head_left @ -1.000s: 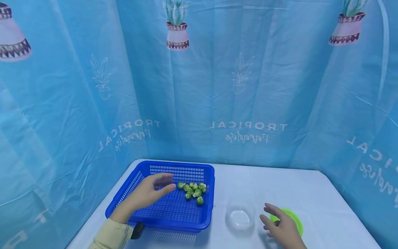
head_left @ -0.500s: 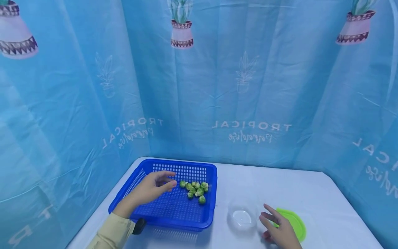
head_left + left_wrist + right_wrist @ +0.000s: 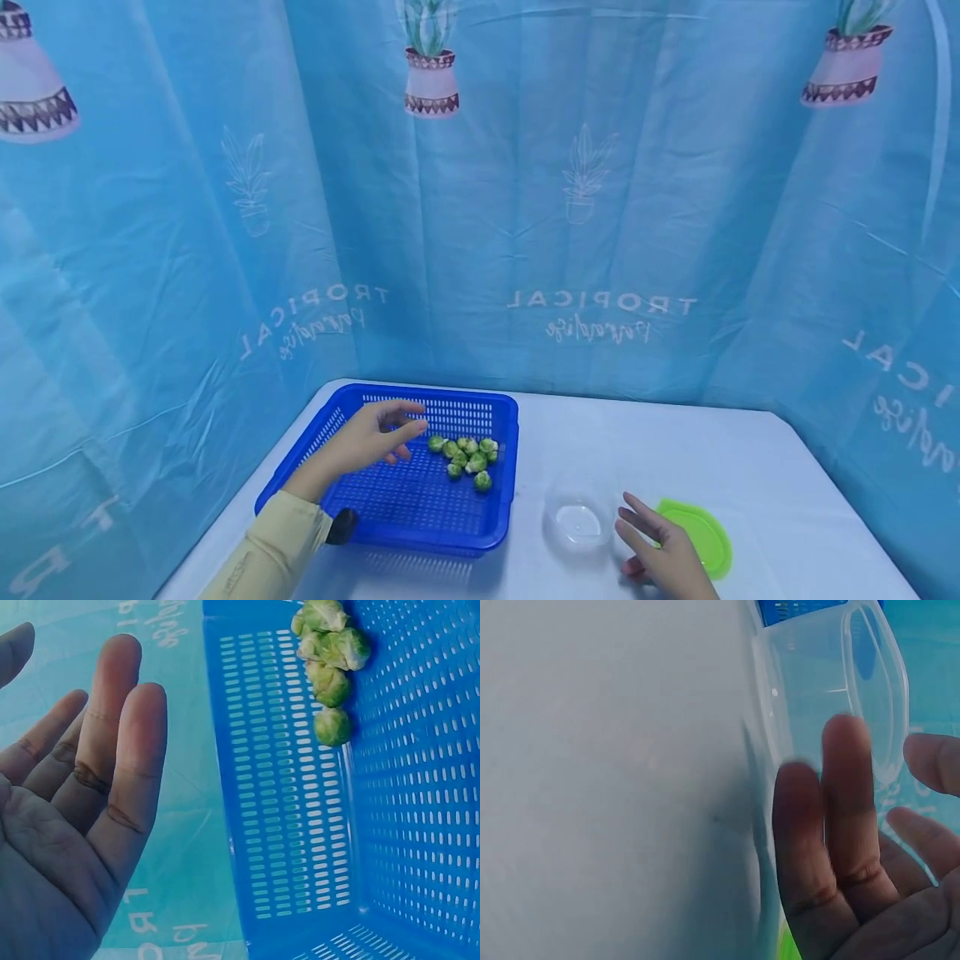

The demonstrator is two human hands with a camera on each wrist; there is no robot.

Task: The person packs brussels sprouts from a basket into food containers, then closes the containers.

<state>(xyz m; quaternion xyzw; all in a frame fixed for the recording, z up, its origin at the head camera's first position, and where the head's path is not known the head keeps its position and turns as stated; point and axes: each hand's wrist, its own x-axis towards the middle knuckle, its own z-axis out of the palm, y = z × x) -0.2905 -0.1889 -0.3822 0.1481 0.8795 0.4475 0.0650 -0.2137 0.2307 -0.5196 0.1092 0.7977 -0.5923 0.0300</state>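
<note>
My left hand (image 3: pixel 367 437) hovers over the blue plastic basket (image 3: pixel 495 533), fingers relaxed and apart, holding nothing. Several Brussels sprouts (image 3: pixel 468 457) lie together at the basket's right side, just beyond my left fingertips; in the left wrist view the sprouts (image 3: pixel 330 667) show against the slotted wall. A clear plastic container (image 3: pixel 576 521) stands uncovered on the table right of the basket. Close to its right side is my right hand (image 3: pixel 663 546), with loosely extended fingers and nothing in them. The right wrist view has the container (image 3: pixel 810 682) just beyond those fingertips.
A lime-green lid (image 3: pixel 701 542) lies on the table, partly behind my right hand. The white-covered table (image 3: pixel 637 442) ends at blue printed curtains (image 3: pixel 480 208) at the back and both sides.
My right hand has shifted slightly left, closer to the clear container, uncovering more of the green lid. My left hand has risen a little over the basket. The sprouts stay in place.
</note>
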